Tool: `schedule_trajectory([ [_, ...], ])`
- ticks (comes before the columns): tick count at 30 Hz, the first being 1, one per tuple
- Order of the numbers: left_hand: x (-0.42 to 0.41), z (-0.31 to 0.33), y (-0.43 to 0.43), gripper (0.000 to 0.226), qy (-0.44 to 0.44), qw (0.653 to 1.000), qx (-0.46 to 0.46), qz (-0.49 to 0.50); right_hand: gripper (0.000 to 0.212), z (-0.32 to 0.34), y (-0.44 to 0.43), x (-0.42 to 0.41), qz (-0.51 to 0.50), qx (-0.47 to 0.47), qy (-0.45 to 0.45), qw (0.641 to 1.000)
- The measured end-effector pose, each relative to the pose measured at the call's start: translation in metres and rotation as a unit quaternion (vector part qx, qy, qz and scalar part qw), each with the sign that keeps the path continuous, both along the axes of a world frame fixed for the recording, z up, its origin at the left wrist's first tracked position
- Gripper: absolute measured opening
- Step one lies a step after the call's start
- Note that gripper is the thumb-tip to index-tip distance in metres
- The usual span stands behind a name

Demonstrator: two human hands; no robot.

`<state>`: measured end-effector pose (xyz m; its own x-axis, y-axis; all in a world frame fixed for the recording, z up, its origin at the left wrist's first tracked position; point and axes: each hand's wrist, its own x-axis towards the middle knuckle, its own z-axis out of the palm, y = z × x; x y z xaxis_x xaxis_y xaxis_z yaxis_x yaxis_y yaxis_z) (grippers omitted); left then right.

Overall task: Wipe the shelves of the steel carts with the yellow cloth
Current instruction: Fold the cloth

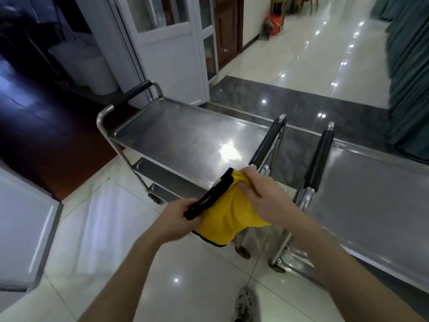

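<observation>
Slanting lower-left to upper-right: yellow cloth

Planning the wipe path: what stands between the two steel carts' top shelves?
Head view: the left cart's handle and the right cart's handle, both black-padded, stand apart between left shelf and right shelf.

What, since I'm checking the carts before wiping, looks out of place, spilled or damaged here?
Nothing stands out. The left cart and right cart stand upright, with no spill showing on their top shelves. The left hand and right hand grip the yellow cloth. Blur hides fine marks.
</observation>
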<state>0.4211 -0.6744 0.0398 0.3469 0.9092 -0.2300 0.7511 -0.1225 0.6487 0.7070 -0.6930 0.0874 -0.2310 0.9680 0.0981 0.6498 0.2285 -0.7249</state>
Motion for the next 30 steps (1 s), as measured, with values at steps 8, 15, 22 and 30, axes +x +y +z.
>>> schedule_trajectory([
  [8, 0.042, 0.049, 0.142, 0.043, -0.334, 0.930, -0.105, 0.113, 0.034, -0.012, 0.097, 0.049, -0.243, -0.078, 0.268, 0.929],
  [15, 0.108, -0.002, 0.210, 0.074, -0.299, 0.936, -0.156, 0.100, 0.041, -0.057, 0.128, 0.077, -0.355, -0.124, 0.240, 0.895],
  [22, 0.171, -0.018, 0.297, 0.015, -0.254, 0.966, -0.016, -0.048, 0.028, -0.073, 0.169, 0.105, -0.500, -0.034, 0.224, 0.836],
  [30, 0.223, -0.091, 0.344, 0.019, -0.160, 0.962, -0.217, -0.033, 0.046, -0.133, 0.219, 0.114, -0.553, -0.224, 0.183, 0.782],
])
